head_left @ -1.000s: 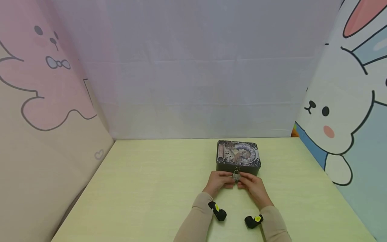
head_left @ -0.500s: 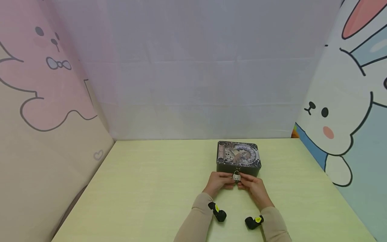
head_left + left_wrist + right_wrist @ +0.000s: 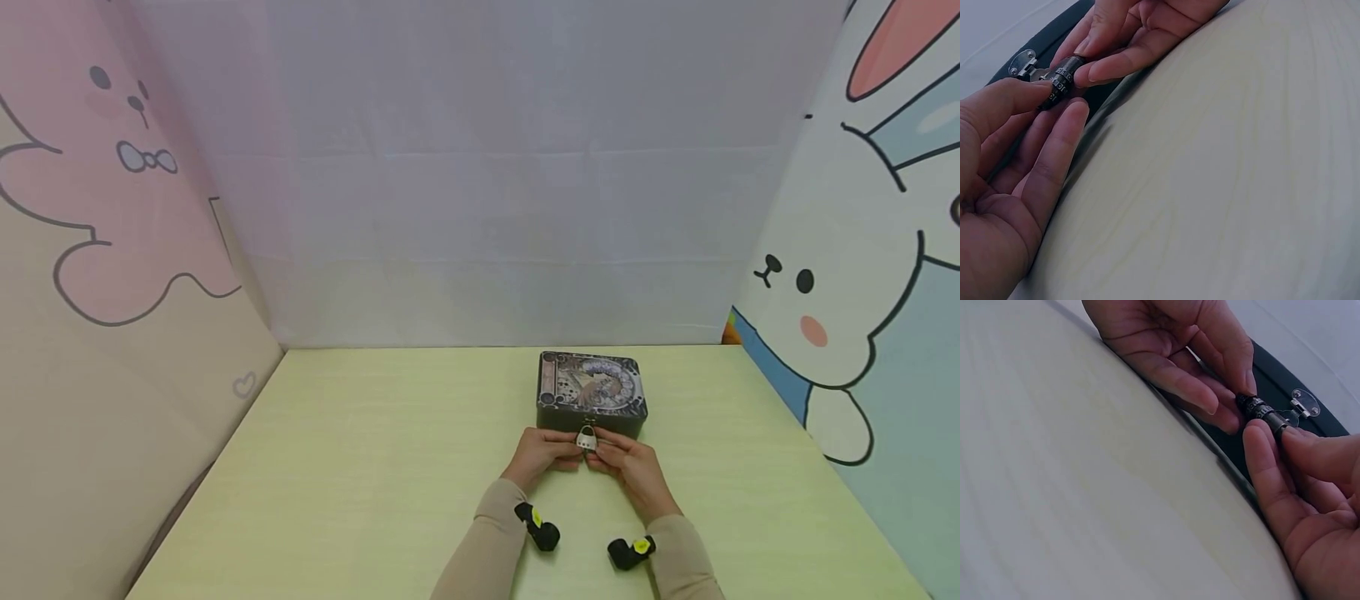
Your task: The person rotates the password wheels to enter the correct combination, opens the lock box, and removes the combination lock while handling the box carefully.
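Observation:
A small combination padlock (image 3: pixel 587 439) hangs from the metal clasp (image 3: pixel 1305 404) on the front of a dark tin box (image 3: pixel 591 392) with an ornate printed lid. Lettered dial rings run across the padlock's body (image 3: pixel 1062 80) in the left wrist view. My left hand (image 3: pixel 542 452) pinches one end of the lock between thumb and fingers. From the other side my right hand (image 3: pixel 632 468) pinches the opposite end, its thumb tip lying on the lock. The box lid is down.
The box stands toward the back right of a pale yellow table (image 3: pixel 337 467). A pale curtain (image 3: pixel 480 183) rises behind the table, with cartoon-printed panels at left and right. Black wrist cameras (image 3: pixel 543 533) are strapped over the beige sleeves.
The padlock has tilted slightly, so its face looks brighter and turned more upward. Both hands keep their grip in nearly the same place; the box stays put.

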`<state>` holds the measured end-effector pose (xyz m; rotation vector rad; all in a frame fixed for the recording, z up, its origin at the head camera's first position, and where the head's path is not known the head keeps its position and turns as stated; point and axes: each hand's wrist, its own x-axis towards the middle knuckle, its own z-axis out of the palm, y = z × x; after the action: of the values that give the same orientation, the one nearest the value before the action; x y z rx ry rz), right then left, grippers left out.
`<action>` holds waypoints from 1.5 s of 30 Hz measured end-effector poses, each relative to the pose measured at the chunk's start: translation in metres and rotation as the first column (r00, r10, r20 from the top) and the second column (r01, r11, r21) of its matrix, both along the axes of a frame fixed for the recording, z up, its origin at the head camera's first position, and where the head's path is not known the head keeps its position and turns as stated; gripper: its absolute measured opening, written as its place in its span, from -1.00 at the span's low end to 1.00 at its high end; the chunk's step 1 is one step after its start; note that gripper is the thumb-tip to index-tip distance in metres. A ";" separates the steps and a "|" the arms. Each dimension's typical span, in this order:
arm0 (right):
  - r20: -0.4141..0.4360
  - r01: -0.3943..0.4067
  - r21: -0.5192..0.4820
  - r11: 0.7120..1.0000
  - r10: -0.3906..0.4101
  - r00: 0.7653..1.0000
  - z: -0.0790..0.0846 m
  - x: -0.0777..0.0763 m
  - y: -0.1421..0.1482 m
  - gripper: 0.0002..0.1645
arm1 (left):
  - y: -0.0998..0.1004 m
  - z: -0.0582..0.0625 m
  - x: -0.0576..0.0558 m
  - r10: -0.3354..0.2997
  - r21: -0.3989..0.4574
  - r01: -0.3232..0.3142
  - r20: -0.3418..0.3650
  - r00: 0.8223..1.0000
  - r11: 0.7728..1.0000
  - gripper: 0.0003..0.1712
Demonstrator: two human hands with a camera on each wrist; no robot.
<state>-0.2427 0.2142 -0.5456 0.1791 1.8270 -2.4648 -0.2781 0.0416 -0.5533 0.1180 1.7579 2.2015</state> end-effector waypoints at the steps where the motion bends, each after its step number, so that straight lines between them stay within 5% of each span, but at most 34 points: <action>1: 0.000 0.001 -0.003 1.000 -0.001 1.000 0.000 0.000 0.000 -0.47 | 0.000 0.001 0.000 -0.002 -0.002 0.002 -0.003 1.000 1.000 -0.74; 26: 0.039 -0.021 0.006 1.000 0.020 0.999 -0.004 -0.008 0.007 -0.53 | -0.001 -0.007 -0.011 -0.060 -0.005 0.060 0.030 0.998 0.998 -0.73; 45: 0.015 -0.087 -0.029 0.996 0.088 0.996 -0.003 -0.007 0.011 -0.46 | 0.003 -0.004 -0.004 0.005 0.005 -0.005 0.000 1.000 1.000 -0.71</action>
<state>-0.2495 0.2250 -0.5486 0.1153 1.7531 -2.4214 -0.2823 0.0441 -0.5569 0.1149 1.7553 2.2094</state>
